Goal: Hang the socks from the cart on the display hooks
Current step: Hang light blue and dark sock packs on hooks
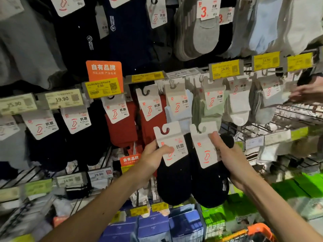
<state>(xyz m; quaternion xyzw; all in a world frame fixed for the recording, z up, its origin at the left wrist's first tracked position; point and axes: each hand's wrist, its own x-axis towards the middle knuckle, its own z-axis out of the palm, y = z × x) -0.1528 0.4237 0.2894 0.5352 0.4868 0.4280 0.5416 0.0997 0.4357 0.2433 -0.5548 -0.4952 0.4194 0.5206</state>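
Fingers [167, 150] clamped | left hand [152, 158]: left sock pack [174, 180] | right hand [234, 159]: right sock pack [209, 186] | cart [260, 227] contents hidden

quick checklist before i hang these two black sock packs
1. Left hand holds left black pack: ok.
2. Right hand holds right black pack: ok.
3. Both packs' hanger cutouts up and uncovered: ok.
4. Black socks already hang under the 19.90 tag: ok.
5. Free room on that hook: cannot tell.
6. Another person's hand clear of both packs: ok.
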